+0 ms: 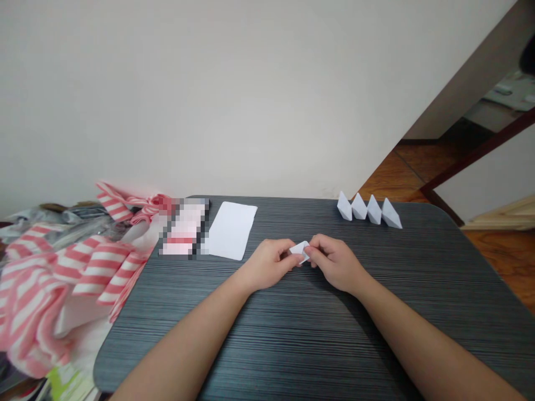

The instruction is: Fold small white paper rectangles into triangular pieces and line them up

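Note:
Between my hands, over the middle of the dark table, is a small folded piece of white paper (300, 249). My left hand (271, 260) pinches its left end between thumb and fingers. At its right end, my right hand (334, 260) grips it the same way, thumb on the near face. Fingers cover both ends, so its full shape is partly hidden. Beyond my right hand stand several folded paper boats (373, 210), white and pointed, in a row near the far edge. A stack of white paper sheets (230, 229) lies flat beyond my left hand.
The dark wood-grain table (251, 340) meets a pale wall (259, 100) at its far edge. A pixelated pink-and-white object (184, 225) lies left of the sheets. Red-and-white striped cloth (100, 267) is heaped beside the table's left edge. Wooden flooring (388, 172) shows at the right.

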